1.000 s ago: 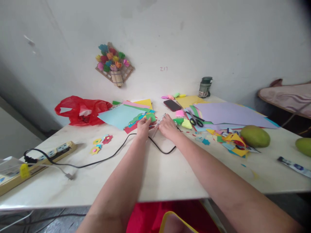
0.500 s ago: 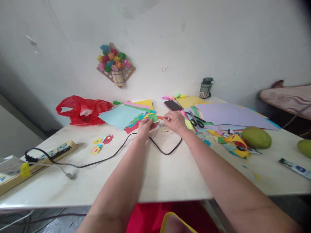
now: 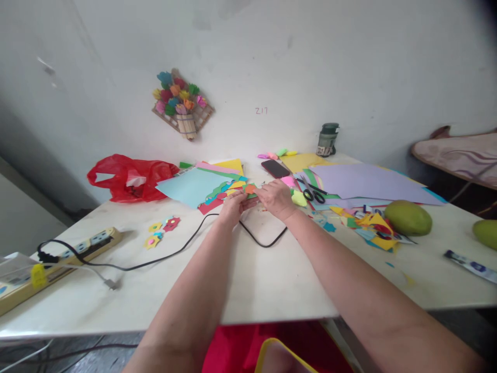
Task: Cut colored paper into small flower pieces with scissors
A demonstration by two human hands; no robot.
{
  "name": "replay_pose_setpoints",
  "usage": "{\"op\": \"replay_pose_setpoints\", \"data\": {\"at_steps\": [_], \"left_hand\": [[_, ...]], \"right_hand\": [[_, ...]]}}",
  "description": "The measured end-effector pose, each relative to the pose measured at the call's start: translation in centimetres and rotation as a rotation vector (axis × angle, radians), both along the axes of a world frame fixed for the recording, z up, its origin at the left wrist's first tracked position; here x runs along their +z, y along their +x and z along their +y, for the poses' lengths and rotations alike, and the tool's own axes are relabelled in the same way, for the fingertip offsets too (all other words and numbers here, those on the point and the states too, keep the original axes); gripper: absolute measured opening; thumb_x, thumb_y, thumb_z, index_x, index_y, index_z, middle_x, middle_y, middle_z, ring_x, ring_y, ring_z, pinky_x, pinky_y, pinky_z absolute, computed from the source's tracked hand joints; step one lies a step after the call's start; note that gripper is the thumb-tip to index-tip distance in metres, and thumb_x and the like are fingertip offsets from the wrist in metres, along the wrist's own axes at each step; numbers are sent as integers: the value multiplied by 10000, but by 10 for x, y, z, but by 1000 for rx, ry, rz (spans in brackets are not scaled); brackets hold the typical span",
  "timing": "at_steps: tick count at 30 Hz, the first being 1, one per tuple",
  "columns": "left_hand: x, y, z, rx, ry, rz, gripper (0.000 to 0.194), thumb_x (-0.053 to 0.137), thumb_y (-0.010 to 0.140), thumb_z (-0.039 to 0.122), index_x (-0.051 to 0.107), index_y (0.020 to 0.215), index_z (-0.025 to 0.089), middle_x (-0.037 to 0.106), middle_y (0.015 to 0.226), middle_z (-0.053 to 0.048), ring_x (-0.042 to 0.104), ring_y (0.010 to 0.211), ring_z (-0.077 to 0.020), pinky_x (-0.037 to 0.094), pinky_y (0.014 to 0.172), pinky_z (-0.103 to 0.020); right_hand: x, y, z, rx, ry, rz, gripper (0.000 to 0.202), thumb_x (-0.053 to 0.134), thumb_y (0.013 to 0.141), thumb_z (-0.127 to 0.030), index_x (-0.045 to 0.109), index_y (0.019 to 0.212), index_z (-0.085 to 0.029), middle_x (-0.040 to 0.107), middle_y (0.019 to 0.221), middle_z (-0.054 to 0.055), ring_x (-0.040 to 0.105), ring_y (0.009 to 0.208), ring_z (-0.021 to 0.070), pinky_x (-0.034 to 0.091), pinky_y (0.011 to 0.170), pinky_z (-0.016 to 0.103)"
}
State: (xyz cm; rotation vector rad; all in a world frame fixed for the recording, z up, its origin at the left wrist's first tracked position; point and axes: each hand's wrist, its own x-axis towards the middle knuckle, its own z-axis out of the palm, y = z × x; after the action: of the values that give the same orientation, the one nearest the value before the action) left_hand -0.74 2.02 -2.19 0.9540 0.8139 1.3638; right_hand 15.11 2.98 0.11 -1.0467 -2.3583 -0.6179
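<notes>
Over the middle of the table, my left hand (image 3: 234, 206) is closed on a piece of green paper (image 3: 251, 196). An orange paper piece (image 3: 250, 189) lies against the green one, and the fingers of my right hand (image 3: 276, 198) pinch its right side. Both hands meet here, so part of the green paper is hidden. Just behind and left of my left hand is a stack of coloured paper strips (image 3: 212, 203) with wavy edges. Black-handled scissors (image 3: 313, 195) lie right of my right hand.
A black cable (image 3: 174, 253) crosses the table to a power strip (image 3: 91, 245). Small paper flowers (image 3: 171, 224) lie at left, near a red plastic bag (image 3: 130, 178). At right are paper scraps (image 3: 375, 228), a green fruit (image 3: 408, 217), a tube (image 3: 469, 267) and lilac paper (image 3: 368, 181).
My right hand has moved left to my left hand, bringing the orange paper piece onto the green paper. The view has shifted slightly.
</notes>
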Motion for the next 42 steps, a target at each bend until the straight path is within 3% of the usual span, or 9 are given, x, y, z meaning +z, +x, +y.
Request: {"op": "replay_pose_setpoints", "data": {"at_steps": [7, 12, 15, 19, 23, 27, 31, 37, 42], "left_hand": [[2, 1, 1, 31, -64, -19, 228, 648, 783, 380, 598, 797, 158, 685, 680, -51, 721, 831, -247, 555, 866, -408], [-4, -2, 1, 47, -8, 85, 319, 807, 643, 259, 508, 663, 150, 653, 650, -22, 711, 735, -199, 556, 824, -361], [-5, -4, 2, 41, 30, 88, 343, 823, 620, 289, 515, 660, 142, 658, 662, -21, 706, 728, -192, 553, 804, -347], [-5, -4, 1, 28, 84, 87, 362, 839, 578, 335, 550, 670, 138, 674, 694, -23, 705, 732, -192, 554, 743, -309], [-4, -3, 0, 8, 116, 111, 365, 838, 568, 369, 578, 678, 137, 677, 697, -28, 706, 743, -199, 554, 718, -297], [-3, -2, -1, -19, 129, 152, 365, 837, 567, 382, 616, 719, 134, 690, 733, -32, 695, 716, -178, 552, 711, -285], [-2, -2, -1, -23, 131, 191, 377, 836, 566, 391, 632, 746, 130, 691, 744, -38, 686, 706, -172, 550, 686, -279], [-4, -2, 0, -12, 146, 220, 390, 839, 559, 406, 578, 674, 140, 643, 668, -4, 661, 665, -150, 551, 672, -280], [-2, 0, -4, -32, 137, 256, 405, 844, 547, 415, 568, 664, 142, 644, 665, -4, 657, 649, -147, 553, 663, -281]], "right_hand": [[0, -2, -1, 12, -7, -41, 337, 396, 931, -162, 730, 890, -153, 696, 778, 104, 551, 740, 189, 268, 730, 343], [-2, -5, -2, 68, -64, 15, 296, 439, 893, -171, 734, 906, -152, 711, 789, 114, 587, 757, 198, 313, 749, 337], [-7, -6, 0, 35, -153, 250, 301, 496, 836, -182, 722, 1035, -169, 738, 892, 107, 627, 811, 213, 371, 762, 326], [-11, -6, 9, -66, -457, 775, 309, 526, 821, -250, 694, 1072, -182, 739, 859, 67, 654, 801, 197, 447, 722, 291], [-11, -8, 14, 43, -885, 1150, 182, 558, 784, -305, 666, 785, -158, 691, 759, 41, 589, 603, 130, 425, 549, 239], [-7, -11, 9, 146, -1111, 1342, 219, 609, 717, -371, 591, 653, -162, 625, 654, 13, 497, 504, 98, 319, 443, 226], [-3, -11, 3, 142, -1178, 1401, 249, 668, 633, -389, 571, 633, -160, 557, 568, -12, 472, 517, 100, 272, 447, 231], [-5, -11, 3, 127, -1184, 1400, 316, 782, 502, -376, 565, 586, -162, 475, 480, -58, 444, 508, 89, 335, 498, 241], [-10, -14, 5, 124, -1202, 1439, 301, 802, 504, -329, 566, 598, -168, 487, 472, -60, 452, 445, 85, 362, 458, 243]]}}
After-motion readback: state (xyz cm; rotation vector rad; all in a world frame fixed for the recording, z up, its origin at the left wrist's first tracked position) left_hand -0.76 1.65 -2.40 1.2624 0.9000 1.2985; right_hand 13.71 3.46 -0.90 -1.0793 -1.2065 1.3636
